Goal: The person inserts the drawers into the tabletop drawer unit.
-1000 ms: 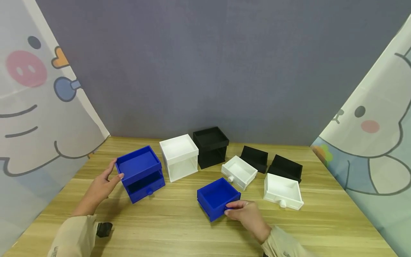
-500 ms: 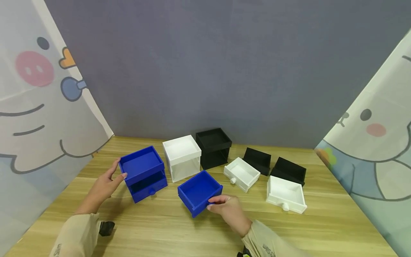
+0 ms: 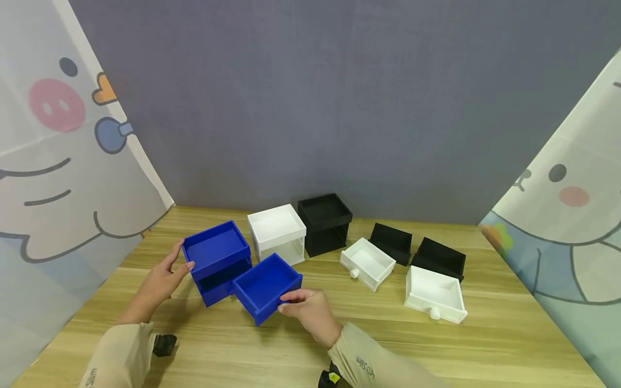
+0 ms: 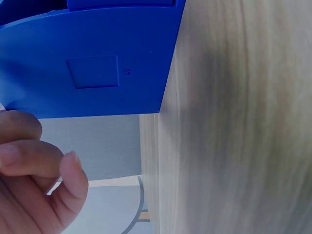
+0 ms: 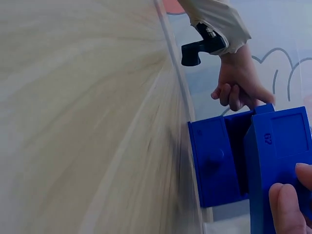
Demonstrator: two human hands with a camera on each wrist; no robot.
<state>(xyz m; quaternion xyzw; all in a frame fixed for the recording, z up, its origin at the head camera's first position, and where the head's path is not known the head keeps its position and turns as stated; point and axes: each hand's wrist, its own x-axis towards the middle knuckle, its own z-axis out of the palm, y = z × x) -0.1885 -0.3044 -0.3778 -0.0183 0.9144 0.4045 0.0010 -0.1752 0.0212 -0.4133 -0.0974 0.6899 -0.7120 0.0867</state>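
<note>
A blue two-tier drawer cabinet (image 3: 216, 249) stands at the left of the table, with a drawer in its lower slot and the upper slot open. My left hand (image 3: 159, 283) holds its top tray by the left side, thumb at the front corner and forefinger toward the back. In the left wrist view, other fingers curl beside the cabinet's side wall (image 4: 92, 87). My right hand (image 3: 310, 313) pinches a loose blue drawer (image 3: 266, 285) at its front, raised over the table. In the right wrist view, that drawer (image 5: 280, 141) overlaps the cabinet's front, whose lower knob (image 5: 214, 156) shows.
Behind stand a white cabinet (image 3: 276, 225) and a black cabinet (image 3: 324, 211), both with hollow fronts. To the right lie two white drawers, the nearer one (image 3: 435, 290) and another (image 3: 368, 261), beside two tipped black drawers (image 3: 391, 241). A grey panel (image 3: 330, 108) closes the back.
My right hand has carried the blue drawer leftward, from mid-table to just in front of the blue cabinet. The left hand keeps its hold. The view has shifted slightly.
</note>
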